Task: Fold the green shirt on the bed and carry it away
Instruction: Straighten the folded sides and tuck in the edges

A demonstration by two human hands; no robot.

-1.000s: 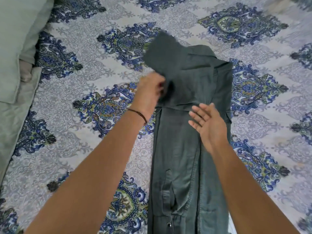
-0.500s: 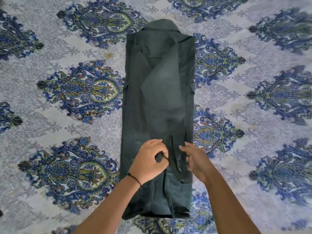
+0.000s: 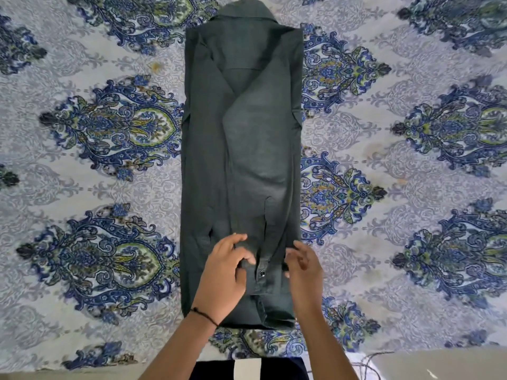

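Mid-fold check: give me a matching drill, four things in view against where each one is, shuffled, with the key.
1 collar
2 snap button
3 black wrist band
4 bedsheet

A under the green shirt
B on the wrist of the left hand
C at the shirt's far end
D between the left hand and the right hand

Pairs: 1-C, 2-D, 3-B, 4-A

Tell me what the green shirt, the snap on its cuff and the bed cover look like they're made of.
Green shirt: seems a thin woven cloth, maybe cotton, matte; it creases softly and lies flat. Snap: likely metal, a small shiny ring. Bed cover: printed fabric, matte, with blue and green medallions; fibre cannot be told.
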